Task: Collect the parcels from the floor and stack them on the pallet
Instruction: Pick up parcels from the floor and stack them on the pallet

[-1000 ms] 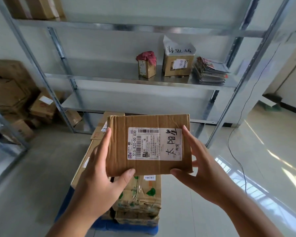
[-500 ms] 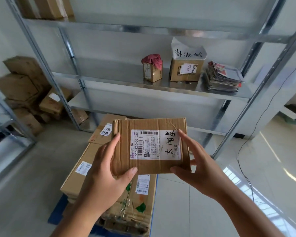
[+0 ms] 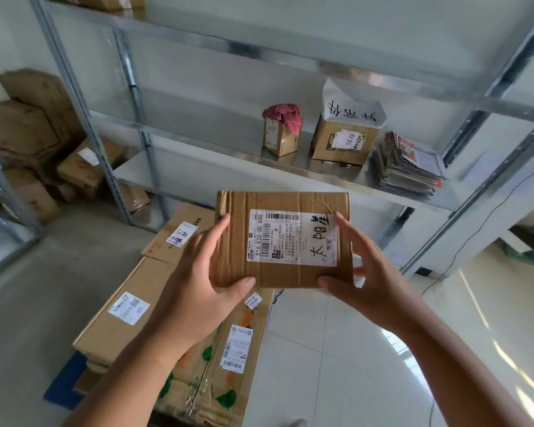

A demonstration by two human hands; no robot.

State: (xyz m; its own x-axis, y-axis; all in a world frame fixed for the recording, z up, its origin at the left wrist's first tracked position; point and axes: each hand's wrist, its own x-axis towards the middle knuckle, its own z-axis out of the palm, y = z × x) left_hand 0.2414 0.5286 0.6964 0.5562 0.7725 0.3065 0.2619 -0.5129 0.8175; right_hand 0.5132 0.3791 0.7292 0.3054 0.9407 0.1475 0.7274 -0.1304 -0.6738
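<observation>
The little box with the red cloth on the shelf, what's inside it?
A crumpled red cloth sticks out of the small box. Anything beneath the cloth is hidden.

I'm holding a matt, creased cardboard parcel [image 3: 282, 238] with a smooth paper label [image 3: 292, 238] under glossy tape. The shelf rack [image 3: 290, 167] is looking like shiny bare metal, and the floor tiles [image 3: 336, 349] are gleaming glossy white.

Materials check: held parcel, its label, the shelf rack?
Held parcel: brown corrugated cardboard, matte, with ribbed lines and creases; clear tape seems to cross it. Label: white printed paper, probably adhesive, slightly glossy. Shelf rack: looks like galvanised or painted steel, grey with a dull sheen and slotted uprights.
</observation>
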